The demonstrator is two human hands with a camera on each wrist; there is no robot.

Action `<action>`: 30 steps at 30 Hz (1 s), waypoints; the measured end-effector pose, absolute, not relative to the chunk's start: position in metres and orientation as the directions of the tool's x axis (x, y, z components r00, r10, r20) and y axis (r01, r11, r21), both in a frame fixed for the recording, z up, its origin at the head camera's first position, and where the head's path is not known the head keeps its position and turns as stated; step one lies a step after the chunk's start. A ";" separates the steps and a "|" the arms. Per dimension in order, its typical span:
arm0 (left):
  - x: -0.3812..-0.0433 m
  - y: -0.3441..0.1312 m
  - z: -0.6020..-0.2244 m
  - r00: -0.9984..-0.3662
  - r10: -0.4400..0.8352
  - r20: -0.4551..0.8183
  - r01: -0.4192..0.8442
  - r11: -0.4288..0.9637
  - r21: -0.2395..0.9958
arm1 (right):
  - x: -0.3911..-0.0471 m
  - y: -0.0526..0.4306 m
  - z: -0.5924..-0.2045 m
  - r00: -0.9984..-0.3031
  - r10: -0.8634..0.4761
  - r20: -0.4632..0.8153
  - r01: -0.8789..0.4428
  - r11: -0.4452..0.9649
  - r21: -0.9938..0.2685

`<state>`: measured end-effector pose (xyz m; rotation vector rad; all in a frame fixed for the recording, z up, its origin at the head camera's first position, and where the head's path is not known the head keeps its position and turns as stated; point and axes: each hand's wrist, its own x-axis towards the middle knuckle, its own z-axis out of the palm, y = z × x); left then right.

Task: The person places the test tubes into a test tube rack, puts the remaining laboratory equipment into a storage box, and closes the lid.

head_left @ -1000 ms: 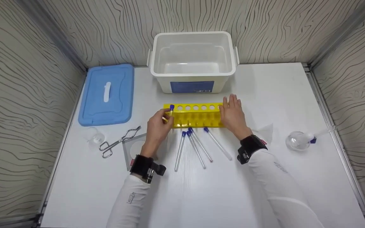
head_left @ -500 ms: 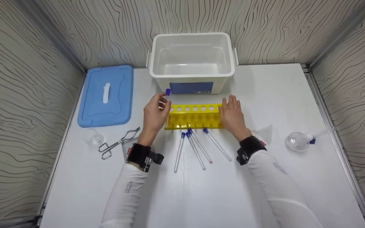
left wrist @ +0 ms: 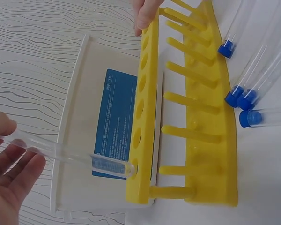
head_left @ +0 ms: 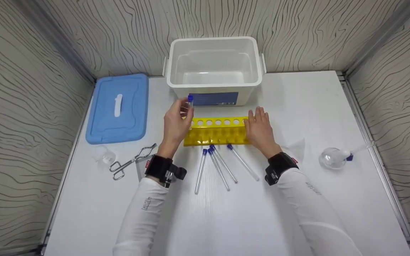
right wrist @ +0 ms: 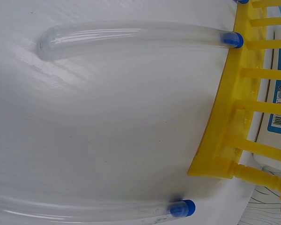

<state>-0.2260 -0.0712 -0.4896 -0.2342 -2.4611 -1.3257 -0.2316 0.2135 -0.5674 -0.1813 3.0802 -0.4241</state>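
My left hand (head_left: 176, 122) pinches a clear test tube (left wrist: 61, 150) near its blue cap, above the left end of the yellow test tube rack (head_left: 215, 137). In the left wrist view, the tube's round bottom is right at the end hole of the rack's top plate. My right hand (head_left: 261, 131) rests on the rack's right end, its fingers extended forward and thumb on the top plate. Several blue-capped test tubes (head_left: 219, 169) lie fanned on the table in front of the rack. Another capped tube (right wrist: 107, 213) lies past the rack's end in the right wrist view.
Behind the rack stands an open white bin (head_left: 214, 85). Its blue lid (head_left: 117, 110) lies at the back left. Metal crucible tongs (head_left: 132, 161) and small clear glassware (head_left: 107, 155) are at left; a clear funnel (head_left: 297, 149) and round flask (head_left: 333, 158) at right.
My left hand has lifted the test tube up from the rack's left end, then shifted it slightly right. My right hand stays on the rack.
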 end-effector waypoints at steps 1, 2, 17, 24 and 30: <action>-0.227 -0.071 -0.490 -0.930 -0.013 0.368 0.300 0.551 0.778 | -0.232 0.213 -0.567 -0.993 -0.116 -0.017 -0.107 0.957 -0.270; -0.228 -0.070 -0.489 -0.930 -0.014 0.368 0.300 0.552 0.778 | -0.232 0.213 -0.567 -0.993 -0.113 -0.022 -0.103 0.958 -0.269; -0.232 -0.068 -0.505 -0.955 -0.052 0.292 0.226 0.512 0.829 | -0.232 0.213 -0.567 -0.993 -0.115 -0.021 -0.106 0.962 -0.253; -0.229 -0.066 -0.515 -0.969 -0.063 0.239 0.171 0.529 0.831 | -0.232 0.213 -0.566 -0.993 -0.116 -0.005 -0.110 0.959 -0.261; -0.227 -0.068 -0.524 -0.979 -0.063 0.194 0.133 0.529 0.838 | -0.232 0.212 -0.566 -0.993 -0.109 -0.037 -0.097 0.966 -0.241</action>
